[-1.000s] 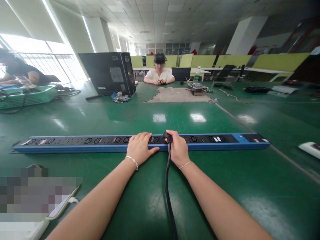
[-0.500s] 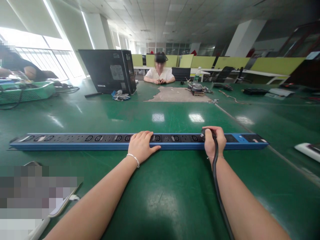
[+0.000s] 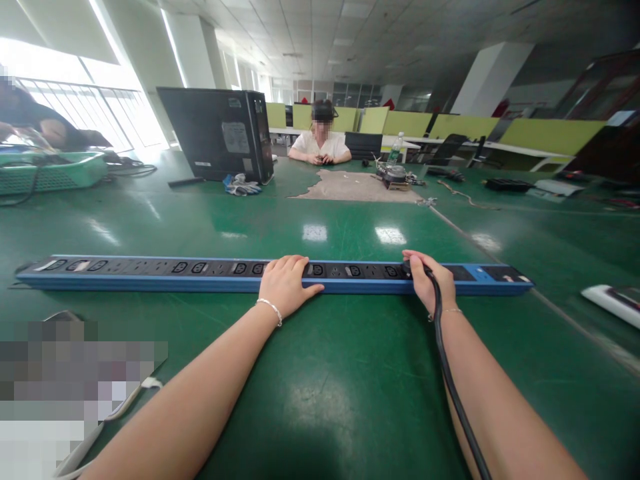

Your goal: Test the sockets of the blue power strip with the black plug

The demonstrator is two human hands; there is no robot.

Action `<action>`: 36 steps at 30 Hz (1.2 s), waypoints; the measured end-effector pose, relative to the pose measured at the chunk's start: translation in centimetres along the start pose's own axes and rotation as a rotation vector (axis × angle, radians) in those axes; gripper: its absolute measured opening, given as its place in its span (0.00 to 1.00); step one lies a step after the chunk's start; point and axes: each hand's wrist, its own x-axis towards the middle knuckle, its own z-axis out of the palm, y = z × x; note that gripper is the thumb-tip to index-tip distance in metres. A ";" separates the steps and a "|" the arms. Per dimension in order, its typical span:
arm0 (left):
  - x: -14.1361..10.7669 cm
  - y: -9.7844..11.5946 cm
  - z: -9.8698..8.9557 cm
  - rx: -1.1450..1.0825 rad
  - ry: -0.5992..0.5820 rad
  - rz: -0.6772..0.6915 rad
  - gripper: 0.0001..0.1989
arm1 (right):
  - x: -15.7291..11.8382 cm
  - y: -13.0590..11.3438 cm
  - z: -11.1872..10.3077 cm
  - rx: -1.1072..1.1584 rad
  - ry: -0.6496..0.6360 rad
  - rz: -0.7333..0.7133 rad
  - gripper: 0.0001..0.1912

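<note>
A long blue power strip [image 3: 150, 283] with black socket faces lies across the green table. My left hand [image 3: 286, 283] grips it near the middle, fingers over its top and thumb spread along the front side. Further right, my right hand [image 3: 435, 280] is closed around a black plug [image 3: 414, 268] at the socket row. Its black cord [image 3: 447, 373] runs down past my wrist toward me. The plug's prongs are hidden, so I cannot tell how far it sits in a socket.
A black computer case [image 3: 220, 133] and a glove [image 3: 241, 185] stand at the back left, near a green basket [image 3: 75, 173]. Opposite sits a person [image 3: 320, 143]; another is at far left. A water bottle [image 3: 395, 148] stands behind. A white-edged device [image 3: 613, 303] lies right.
My right hand has tipped slightly to the right, bringing the plug down against the socket face. The cord has swung right. My left hand keeps its place on the strip.
</note>
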 end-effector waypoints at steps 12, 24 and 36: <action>-0.1 -0.1 0.1 -0.005 0.021 0.012 0.30 | -1.1 0.1 -1.0 -0.170 -0.030 -0.189 0.18; -0.1 0.0 0.2 -0.005 0.032 0.012 0.29 | -1.6 0.5 0.0 -0.224 0.058 -0.173 0.21; -0.1 0.1 0.1 0.003 0.012 -0.003 0.29 | -1.7 0.3 0.1 -0.439 0.068 -0.083 0.21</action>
